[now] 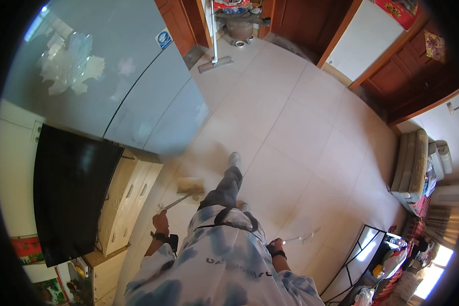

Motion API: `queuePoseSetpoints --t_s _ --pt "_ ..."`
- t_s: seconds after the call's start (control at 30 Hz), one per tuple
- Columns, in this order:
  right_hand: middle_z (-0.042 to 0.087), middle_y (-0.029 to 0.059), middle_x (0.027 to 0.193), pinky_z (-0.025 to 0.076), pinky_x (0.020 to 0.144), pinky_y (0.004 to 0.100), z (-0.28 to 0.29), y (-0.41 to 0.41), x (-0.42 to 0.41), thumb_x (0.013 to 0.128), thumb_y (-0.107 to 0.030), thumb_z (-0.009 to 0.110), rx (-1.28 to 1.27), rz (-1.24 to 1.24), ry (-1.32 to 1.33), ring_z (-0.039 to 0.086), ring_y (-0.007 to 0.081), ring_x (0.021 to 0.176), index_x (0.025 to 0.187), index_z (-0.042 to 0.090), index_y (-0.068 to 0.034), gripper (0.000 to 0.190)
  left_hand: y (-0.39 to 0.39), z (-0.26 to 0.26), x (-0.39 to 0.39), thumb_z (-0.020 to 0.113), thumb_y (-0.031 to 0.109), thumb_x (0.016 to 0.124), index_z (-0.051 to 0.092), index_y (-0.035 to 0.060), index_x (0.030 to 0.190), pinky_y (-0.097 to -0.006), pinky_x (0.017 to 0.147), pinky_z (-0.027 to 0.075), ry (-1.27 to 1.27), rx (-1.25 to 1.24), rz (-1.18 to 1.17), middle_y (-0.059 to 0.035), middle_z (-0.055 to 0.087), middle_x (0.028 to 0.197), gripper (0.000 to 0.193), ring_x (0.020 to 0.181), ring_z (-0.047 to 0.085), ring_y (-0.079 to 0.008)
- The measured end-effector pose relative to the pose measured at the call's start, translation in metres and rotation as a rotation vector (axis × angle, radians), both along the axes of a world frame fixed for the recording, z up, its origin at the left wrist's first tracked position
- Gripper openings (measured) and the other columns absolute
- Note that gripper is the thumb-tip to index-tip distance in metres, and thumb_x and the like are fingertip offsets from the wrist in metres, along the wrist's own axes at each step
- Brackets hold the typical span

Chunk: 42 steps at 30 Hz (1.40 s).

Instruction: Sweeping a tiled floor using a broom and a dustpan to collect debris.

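Observation:
My left hand [160, 222] is closed round the handle of a long-handled dustpan [190, 185], whose pan hangs low over the floor to the left of my legs. At the right of my body, my right hand [276, 244] grips a thin, light-coloured stick-like tool [293, 240]. Its far end is blurred against the tiles, so its kind cannot be told. A wristband shows on each wrist. One grey shoe [235, 159] is forward on the floor; the other shows just in front of my shirt.
A tall grey-blue fridge [153, 103] and a wooden drawer cabinet [126, 191] with a black television [76, 195] stand left. Ahead, a squeegee-like floor tool [216, 64] rests near a metal stove [240, 28]. An armchair [409, 168] and a glass-topped table [354, 264] are right.

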State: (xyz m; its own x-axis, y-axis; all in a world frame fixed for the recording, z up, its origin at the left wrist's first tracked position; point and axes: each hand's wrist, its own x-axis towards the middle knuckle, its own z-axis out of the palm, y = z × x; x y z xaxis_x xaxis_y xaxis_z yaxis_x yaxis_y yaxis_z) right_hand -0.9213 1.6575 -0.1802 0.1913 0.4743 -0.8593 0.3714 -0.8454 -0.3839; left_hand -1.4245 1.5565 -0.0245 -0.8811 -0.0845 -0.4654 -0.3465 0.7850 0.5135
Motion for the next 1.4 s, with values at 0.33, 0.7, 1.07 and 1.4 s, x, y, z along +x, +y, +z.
queuePoseSetpoints --t_s 0.33,0.7,1.07,1.4 --pt "0.043 -0.0039 0.047 0.04 0.039 0.0225 0.119 0.136 0.012 0.076 -0.024 0.044 -0.12 -1.572 0.479 0.046 0.0098 0.043 0.057 0.045 -0.016 0.021 0.22 0.031 -0.028 0.057 0.033 0.069 0.06 -0.0028 0.074 -0.0416 0.065 0.044 0.034 -0.185 -0.484 -0.023 0.058 0.072 0.036 0.076 0.056 -0.0389" --pt "0.04 -0.0008 0.049 0.038 0.045 0.0203 0.132 0.281 -0.017 0.074 -0.02 0.053 -0.193 -1.13 0.493 0.044 0.0116 0.044 0.062 0.042 -0.009 0.019 0.39 -0.004 -0.065 0.055 0.038 0.073 0.059 -0.0028 0.074 -0.0426 0.066 0.045 -0.001 -0.171 -0.602 -0.0232 0.058 0.073 0.041 0.075 0.057 -0.0383" --pt "0.049 0.0063 0.057 0.043 0.048 0.0334 0.167 0.523 -0.026 0.079 -0.025 0.054 0.091 0.234 0.362 0.048 0.0207 0.048 0.075 0.05 -0.004 0.021 0.493 -0.039 -0.051 0.051 0.04 0.075 0.058 -0.0005 0.069 -0.0431 0.061 0.046 0.165 -0.201 -0.736 -0.0219 0.057 0.067 0.042 0.07 0.056 -0.0386" --pt "0.043 0.0025 0.05 0.033 0.032 0.0253 0.12 0.873 -0.205 0.08 -0.031 0.049 0.112 0.785 0.013 0.04 0.0115 0.036 0.07 0.045 -0.003 0.03 0.605 0.001 -0.052 0.049 0.043 0.073 0.06 -0.0003 0.077 -0.0435 0.067 0.045 -0.031 -0.345 -0.468 -0.0226 0.058 0.075 0.045 0.076 0.056 -0.0382"
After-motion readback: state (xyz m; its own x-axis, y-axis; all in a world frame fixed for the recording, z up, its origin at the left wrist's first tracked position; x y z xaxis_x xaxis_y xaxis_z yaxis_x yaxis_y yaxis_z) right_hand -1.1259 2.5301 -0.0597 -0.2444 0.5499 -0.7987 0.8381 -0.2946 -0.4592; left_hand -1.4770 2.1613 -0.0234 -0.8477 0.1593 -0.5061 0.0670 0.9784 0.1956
